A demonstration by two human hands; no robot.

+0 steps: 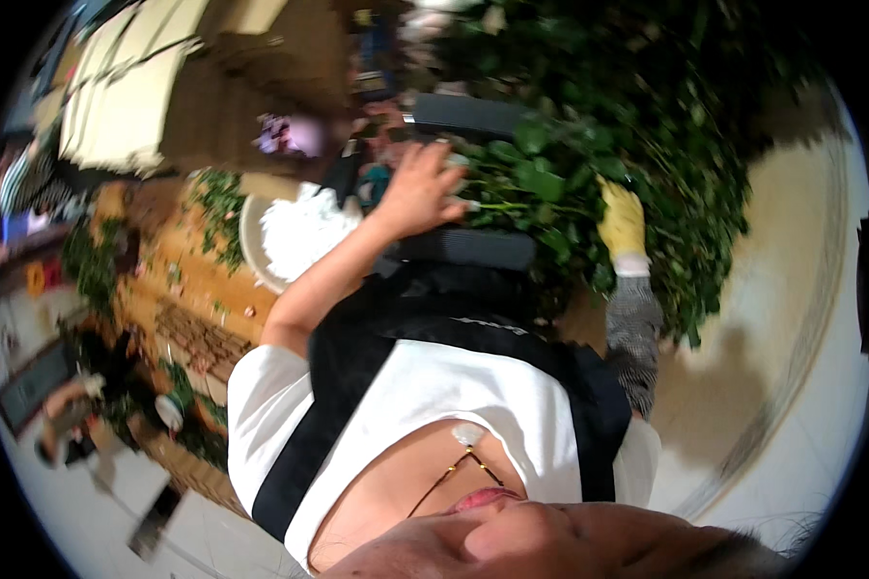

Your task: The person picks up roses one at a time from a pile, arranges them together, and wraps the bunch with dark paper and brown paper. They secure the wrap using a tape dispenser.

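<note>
My bare left hand (pixel 420 193) reaches over the cut ends or heads of a bunch of leafy flower stems (pixel 541 179), its fingers spread and the tips by small pale pieces at the stems' left end. Blur hides whether the fingertips touch them. My right hand (pixel 621 220), in a yellow glove with a grey knitted sleeve, is closed on the leafy stems, its fingertips partly hidden among the leaves. Two dark padded bars, a far one (pixel 478 114) and a near one (pixel 468 248), lie on either side of the stems between my hands.
A large heap of green foliage (pixel 686 125) spreads at the far right. Left of me stand a round tub of white material (pixel 304 236) and a wooden table (pixel 188 261) with scattered leaves. Cardboard (pixel 130 87) rises at the far left. Another person's arm (pixel 63 396) shows at left.
</note>
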